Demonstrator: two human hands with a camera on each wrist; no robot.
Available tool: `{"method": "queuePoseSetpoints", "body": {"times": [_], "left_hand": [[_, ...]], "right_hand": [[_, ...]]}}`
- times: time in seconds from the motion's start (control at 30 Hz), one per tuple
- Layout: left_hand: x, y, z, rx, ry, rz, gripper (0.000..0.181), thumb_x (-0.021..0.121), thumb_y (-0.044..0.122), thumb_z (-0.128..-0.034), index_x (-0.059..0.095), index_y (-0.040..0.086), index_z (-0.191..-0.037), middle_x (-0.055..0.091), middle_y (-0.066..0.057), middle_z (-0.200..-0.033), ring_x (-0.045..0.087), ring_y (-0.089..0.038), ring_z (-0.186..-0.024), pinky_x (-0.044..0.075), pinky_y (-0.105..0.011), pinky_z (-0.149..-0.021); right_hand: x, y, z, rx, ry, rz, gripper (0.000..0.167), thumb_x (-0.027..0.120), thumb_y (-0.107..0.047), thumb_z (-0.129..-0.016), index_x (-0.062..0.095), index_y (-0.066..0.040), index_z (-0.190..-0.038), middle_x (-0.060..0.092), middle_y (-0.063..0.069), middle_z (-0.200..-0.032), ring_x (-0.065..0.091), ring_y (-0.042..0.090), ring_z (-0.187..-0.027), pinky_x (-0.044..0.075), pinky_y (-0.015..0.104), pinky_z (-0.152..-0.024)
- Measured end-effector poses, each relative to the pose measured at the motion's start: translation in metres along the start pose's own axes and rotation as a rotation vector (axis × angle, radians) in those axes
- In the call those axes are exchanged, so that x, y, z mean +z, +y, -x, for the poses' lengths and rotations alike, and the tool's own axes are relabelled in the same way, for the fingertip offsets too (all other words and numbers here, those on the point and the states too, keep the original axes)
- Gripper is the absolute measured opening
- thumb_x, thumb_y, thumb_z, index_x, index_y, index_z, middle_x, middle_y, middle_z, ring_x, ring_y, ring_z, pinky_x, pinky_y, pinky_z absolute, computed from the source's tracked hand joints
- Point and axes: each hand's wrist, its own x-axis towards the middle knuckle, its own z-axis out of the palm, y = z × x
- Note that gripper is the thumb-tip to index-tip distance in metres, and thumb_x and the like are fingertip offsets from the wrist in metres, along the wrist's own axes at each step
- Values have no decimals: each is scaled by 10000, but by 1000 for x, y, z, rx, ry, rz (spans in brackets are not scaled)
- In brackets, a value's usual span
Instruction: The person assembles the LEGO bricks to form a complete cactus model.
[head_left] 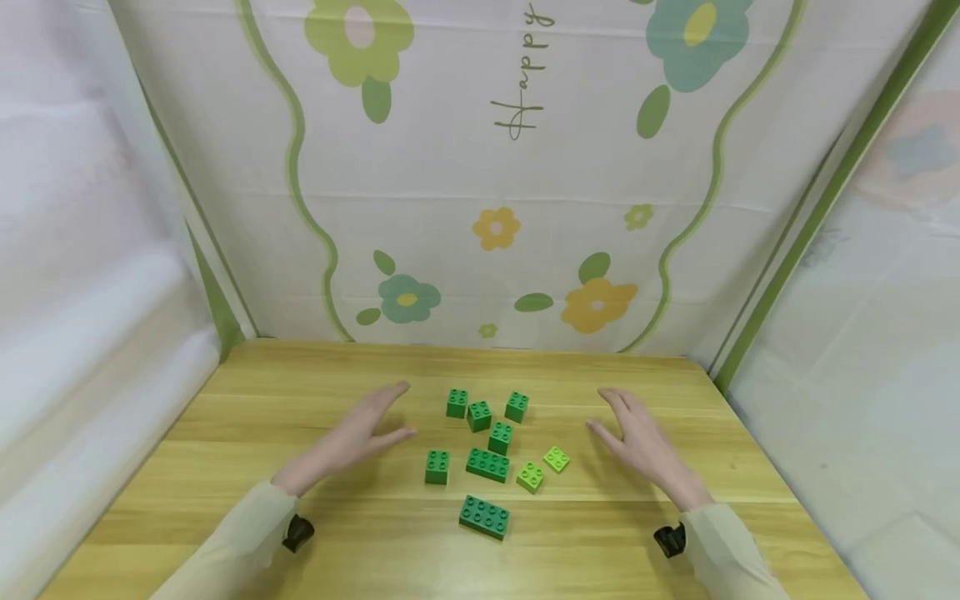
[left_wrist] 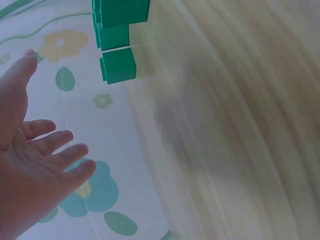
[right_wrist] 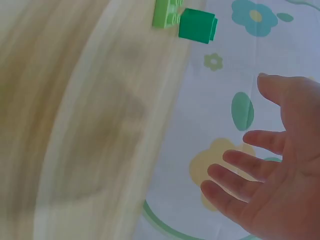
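Several dark green bricks lie loosely grouped on the table, among them an eight-stud brick, a nearer eight-stud brick and a four-stud brick at the left. Two lime bricks are at the group's right. My left hand hovers left of the bricks, fingers extended and thumb apart, holding nothing; the left wrist view shows its open palm. To the right of the bricks, my right hand is also empty, its fingers spread in the right wrist view.
The wooden table ends at a white floral cloth hanging behind it. White cloth also hangs on the left and right. Each wrist wears a black device.
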Motion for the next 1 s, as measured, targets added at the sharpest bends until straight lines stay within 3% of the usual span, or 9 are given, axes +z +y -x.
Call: {"method": "queuePoseSetpoints", "body": {"times": [0.2, 1.0], "left_hand": [[4, 4, 3, 18, -24, 12, 754, 682, 352, -927, 355, -17, -1498, 397, -247, -1538, 402, -450, -1405, 341, -630, -1145], [16, 17, 17, -16, -105, 116, 741, 686, 387, -922, 389, 10, -1487, 467, -198, -1506, 466, -396, -1376, 403, -589, -1123]], "right_hand": [[4, -5, 6, -16, -2, -41, 602, 611, -350, -984, 451, 33, -1420, 507, 242, -1417, 495, 436, -1293, 446, 612, -1054], [15, -39, 26, -46, -23, -124, 528, 669, -294, -943, 540, 9, -1356, 596, 191, -1339, 594, 372, -1199, 518, 561, -997]]}}
